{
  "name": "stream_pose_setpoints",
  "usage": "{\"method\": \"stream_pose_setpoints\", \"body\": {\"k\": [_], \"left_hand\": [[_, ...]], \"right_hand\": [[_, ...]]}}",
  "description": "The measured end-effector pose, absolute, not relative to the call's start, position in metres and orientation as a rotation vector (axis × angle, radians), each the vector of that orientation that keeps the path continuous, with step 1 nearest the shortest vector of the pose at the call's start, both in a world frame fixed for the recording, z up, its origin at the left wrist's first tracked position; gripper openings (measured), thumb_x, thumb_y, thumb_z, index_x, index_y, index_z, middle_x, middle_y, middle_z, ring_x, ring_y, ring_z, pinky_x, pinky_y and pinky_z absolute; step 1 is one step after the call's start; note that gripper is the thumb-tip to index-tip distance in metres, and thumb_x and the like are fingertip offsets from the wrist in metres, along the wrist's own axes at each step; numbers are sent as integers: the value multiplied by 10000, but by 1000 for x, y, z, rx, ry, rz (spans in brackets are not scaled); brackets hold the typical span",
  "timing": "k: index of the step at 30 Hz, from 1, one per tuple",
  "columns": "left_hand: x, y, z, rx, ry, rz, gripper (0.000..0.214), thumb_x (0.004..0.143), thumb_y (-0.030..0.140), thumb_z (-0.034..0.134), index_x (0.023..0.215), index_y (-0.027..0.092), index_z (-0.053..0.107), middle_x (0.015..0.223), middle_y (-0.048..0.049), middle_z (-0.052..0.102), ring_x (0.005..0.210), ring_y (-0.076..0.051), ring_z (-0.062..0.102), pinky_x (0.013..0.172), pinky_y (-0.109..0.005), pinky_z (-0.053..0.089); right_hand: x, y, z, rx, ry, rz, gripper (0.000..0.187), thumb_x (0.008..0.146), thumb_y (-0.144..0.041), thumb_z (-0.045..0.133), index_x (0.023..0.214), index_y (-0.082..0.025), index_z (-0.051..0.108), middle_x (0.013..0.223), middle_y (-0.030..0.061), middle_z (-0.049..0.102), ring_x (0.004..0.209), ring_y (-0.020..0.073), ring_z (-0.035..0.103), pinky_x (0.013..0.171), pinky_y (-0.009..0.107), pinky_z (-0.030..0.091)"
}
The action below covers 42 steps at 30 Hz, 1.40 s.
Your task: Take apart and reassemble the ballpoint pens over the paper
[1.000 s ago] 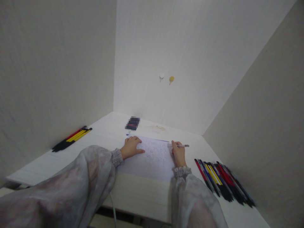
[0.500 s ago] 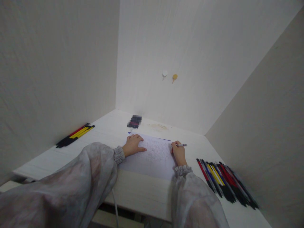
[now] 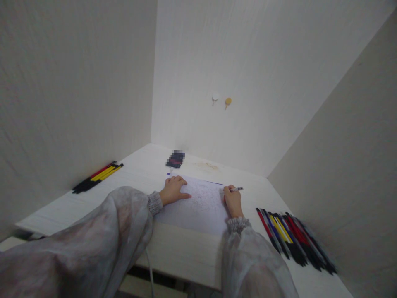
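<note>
Pale walls [image 3: 186,49] stand on three sides of a white counter [image 3: 180,256], with two small hooks, one white [image 3: 215,98] and one yellow [image 3: 228,101], on the far one. On the counter, in front of the person, lies a sheet [image 3: 189,219]; faint marks crowd its upper part, too small to read. Bundles of pens lie at both sides: a few at the left [image 3: 99,178] beside the wall, more at the right [image 3: 294,236], near the right sleeve [image 3: 260,256]. A dark thing [image 3: 175,159], blurred out, lies beyond the sheet's top left corner.

The left hand [image 3: 175,191] rests palm down on the sheet's upper left, thumb well away from the fingers, gripping nothing that shows. The right hand [image 3: 233,201] is closed around a pen [image 3: 238,189] at the sheet's upper right edge, the pen's back end sticking out over the counter. The nib is hidden, so whether it touches the paper cannot be told.

For clean strokes, the left hand should press flat and evenly, since a light sheet would probably skid or crease under a pushing pen. With the right hand so near the edge, a light stroke seems wise, lest the nib run off onto the counter. The left thumb, pointing in over the marks, is best laid down without rubbing, as fresh ink could smear.
</note>
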State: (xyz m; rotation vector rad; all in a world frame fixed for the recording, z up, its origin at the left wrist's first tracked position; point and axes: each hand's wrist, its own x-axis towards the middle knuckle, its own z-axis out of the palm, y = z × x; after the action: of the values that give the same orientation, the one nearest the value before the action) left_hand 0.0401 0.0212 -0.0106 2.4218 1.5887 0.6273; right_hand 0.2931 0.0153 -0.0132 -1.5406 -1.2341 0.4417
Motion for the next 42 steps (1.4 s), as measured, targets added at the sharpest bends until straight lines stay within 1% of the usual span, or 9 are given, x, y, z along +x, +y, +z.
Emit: {"method": "stream_pose_setpoints", "body": {"k": [4,8,13,17,20,25,28,33,42], "left_hand": [[40,23,-14,2426,1592,643,569,564,602,550,983,217,541,1037,-75,506,979,-269,425,835,-405,262],[40,24,-15,2438,1578,672,563,571,602,542,981,217,542,1027,-76,509,970,-268,428,832,-408,259],[40,26,-18,2441,1571,681,563,563,601,549,975,218,546,1029,-78,511,971,-272,427,828,-410,258],[40,26,-18,2439,1575,696,551,567,592,554,968,215,548,1018,-75,517,960,-265,434,827,-409,263],[40,25,-17,2441,1567,703,547,569,589,555,964,211,548,1014,-73,520,956,-260,435,827,-412,264],[40,26,-17,2439,1568,696,556,563,597,554,965,212,548,1021,-75,517,960,-262,434,825,-416,264],[40,25,-18,2445,1564,698,554,570,599,545,971,216,545,1027,-74,514,962,-263,434,824,-416,263],[40,25,-17,2448,1566,687,563,568,607,539,970,212,547,1029,-77,513,963,-268,432,820,-421,264],[40,27,-19,2452,1568,690,569,567,605,541,973,205,548,1025,-75,511,964,-268,429,823,-422,261]], "right_hand": [[293,15,-11,-1520,-1176,461,197,612,-243,498,425,-209,446,286,-61,376,325,109,349,376,239,223],[291,14,-7,-1434,-1097,511,236,682,-285,447,466,-192,470,299,-60,371,318,100,355,361,231,264],[293,14,-1,-1180,-759,693,251,671,-339,531,514,-144,529,450,-11,514,436,88,462,429,210,371],[294,16,3,-921,-674,926,135,603,-224,615,667,-156,518,572,-24,562,528,83,526,512,207,438],[294,14,7,-810,-628,1029,336,557,-177,658,832,-196,466,577,-55,554,424,49,463,404,167,384],[294,4,16,-757,-625,999,471,684,-418,538,1076,-353,287,628,-77,550,378,41,419,319,123,261],[292,-1,19,-722,-696,973,528,715,-445,494,1150,-414,197,670,-68,562,400,50,442,315,117,247],[290,-2,20,-723,-826,1047,490,715,-404,519,1151,-332,307,623,-63,531,355,32,379,281,114,179],[292,-2,20,-727,-795,1036,402,713,-369,534,1070,-333,354,606,-91,494,316,6,298,279,108,160]]}}
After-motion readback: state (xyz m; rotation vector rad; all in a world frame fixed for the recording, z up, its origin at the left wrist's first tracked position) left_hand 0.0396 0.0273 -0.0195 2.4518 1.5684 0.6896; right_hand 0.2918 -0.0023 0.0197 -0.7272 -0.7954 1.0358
